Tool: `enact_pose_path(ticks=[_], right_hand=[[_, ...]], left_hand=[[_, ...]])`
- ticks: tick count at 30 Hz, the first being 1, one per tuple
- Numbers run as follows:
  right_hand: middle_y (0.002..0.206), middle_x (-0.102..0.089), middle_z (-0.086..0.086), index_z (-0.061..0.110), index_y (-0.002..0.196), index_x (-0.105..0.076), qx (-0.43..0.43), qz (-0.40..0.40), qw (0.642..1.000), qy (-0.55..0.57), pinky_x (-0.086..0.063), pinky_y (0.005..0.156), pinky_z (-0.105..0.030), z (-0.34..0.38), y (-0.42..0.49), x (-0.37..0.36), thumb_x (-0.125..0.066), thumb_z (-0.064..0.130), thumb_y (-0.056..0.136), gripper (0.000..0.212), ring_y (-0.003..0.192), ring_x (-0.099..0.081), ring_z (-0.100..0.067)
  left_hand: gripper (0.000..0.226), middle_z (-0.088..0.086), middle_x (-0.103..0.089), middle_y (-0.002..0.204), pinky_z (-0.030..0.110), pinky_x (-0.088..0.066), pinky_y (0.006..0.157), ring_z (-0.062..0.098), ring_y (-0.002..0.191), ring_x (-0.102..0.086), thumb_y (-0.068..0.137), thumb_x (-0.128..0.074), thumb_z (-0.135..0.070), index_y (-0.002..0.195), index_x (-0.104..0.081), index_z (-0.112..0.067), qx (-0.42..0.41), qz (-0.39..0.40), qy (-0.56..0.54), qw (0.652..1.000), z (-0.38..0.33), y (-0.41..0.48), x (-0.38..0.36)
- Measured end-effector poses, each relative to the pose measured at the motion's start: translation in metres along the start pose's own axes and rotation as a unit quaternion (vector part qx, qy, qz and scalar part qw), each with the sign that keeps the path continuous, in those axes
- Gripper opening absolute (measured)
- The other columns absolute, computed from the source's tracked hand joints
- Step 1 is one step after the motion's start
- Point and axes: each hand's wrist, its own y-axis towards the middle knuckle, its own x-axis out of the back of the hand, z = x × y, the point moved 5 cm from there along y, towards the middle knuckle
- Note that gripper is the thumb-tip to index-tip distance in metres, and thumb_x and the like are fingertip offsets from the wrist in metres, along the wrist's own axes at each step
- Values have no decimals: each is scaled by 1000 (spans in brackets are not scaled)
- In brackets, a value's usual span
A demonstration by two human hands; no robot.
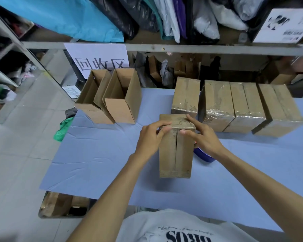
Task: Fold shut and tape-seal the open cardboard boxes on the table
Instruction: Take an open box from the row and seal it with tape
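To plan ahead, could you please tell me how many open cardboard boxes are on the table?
2: left open box and right open box, side by side at the table's far-left corner.

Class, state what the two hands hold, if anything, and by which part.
Left hand and right hand both hold the near box by its far, taped end.

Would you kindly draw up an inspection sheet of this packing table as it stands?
Surface: blue table cover, creased.
Job's things: centre box folded shut, tape visible at its far end; two open boxes far left; four sealed boxes far right; blue tape roll beside the centre box.
Clutter: green bag at the table's left edge.
Grippers: left hand and right hand both grip the centre box's far end.
Cables: nothing seen.
Surroundings: shelving stuffed with bags; paper sign; tiled floor.
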Motion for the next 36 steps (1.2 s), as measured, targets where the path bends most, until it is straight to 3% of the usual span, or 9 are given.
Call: enact_pose_path(ticks=[2,5,7,14,20,23,27,32,36], right_hand=[[133,-55,13,33,148,-35,0,9,1000,-13,-61,67,-41,4,-1,1,-71,52,74,85,109,-62,-11],[124,-57,19,41,142,-36,5,22,1000,3,-59,77,-39,6,0,-3,-77,39,77,77,108,-61,-7],[131,-56,8,27,136,-39,-4,21,1000,16,-57,79,-34,0,4,-10,-81,20,76,73,112,-59,-12],[118,-64,-3,6,117,-52,56,17,998,-20,-55,83,-24,19,31,-35,-83,2,69,57,105,-63,-11],[114,-69,-2,10,121,-61,84,2,995,49,-52,78,-18,45,62,-31,-69,3,85,37,104,-65,-14],[119,-61,-7,7,119,-47,65,-4,998,22,-53,85,-22,50,86,-28,-73,-6,76,52,108,-62,-19],[120,-59,-11,7,126,-45,63,-4,998,16,-56,81,-28,59,115,-18,-70,-13,75,60,109,-61,-25],[111,-56,13,27,135,-42,41,-7,999,25,-54,76,-23,71,153,-13,-64,0,87,59,103,-59,-10],[108,-54,11,20,133,-35,5,-12,1000,-5,-50,73,-18,64,184,-13,-67,2,86,60,96,-57,-5]], left_hand=[[33,-12,-68,117,19,-52,86,9,103,-65,92,-64,-36,125,-65,-30,7,-11,-30,999,2,-5,0],[80,-16,-56,131,16,-50,89,1,112,-60,79,-78,-40,146,-34,-41,15,-5,-71,997,15,-14,4],[96,-13,-50,139,15,-49,89,3,114,-56,69,-86,-35,147,-29,-33,30,-15,-64,997,27,-21,11],[61,-9,-65,116,18,-55,80,7,103,-65,69,-88,-26,122,-58,-22,79,-87,-146,982,46,-14,44],[82,-7,-50,133,24,-48,98,0,117,-52,69,-84,-39,141,-45,-36,44,-48,-123,990,37,36,58],[91,-5,-56,131,33,-46,103,8,120,-54,57,-83,-48,137,-42,-32,64,-58,-133,987,36,66,65],[63,-5,-60,124,41,-50,101,14,117,-58,61,-83,-44,114,-52,-31,69,-32,-142,987,29,105,70],[72,-1,-54,131,43,-48,102,19,121,-54,77,-80,-26,138,-43,-29,112,32,-127,985,27,150,57],[90,1,-51,133,36,-51,94,18,113,-55,73,-76,-23,148,-28,-40,164,63,-78,981,34,176,51]])
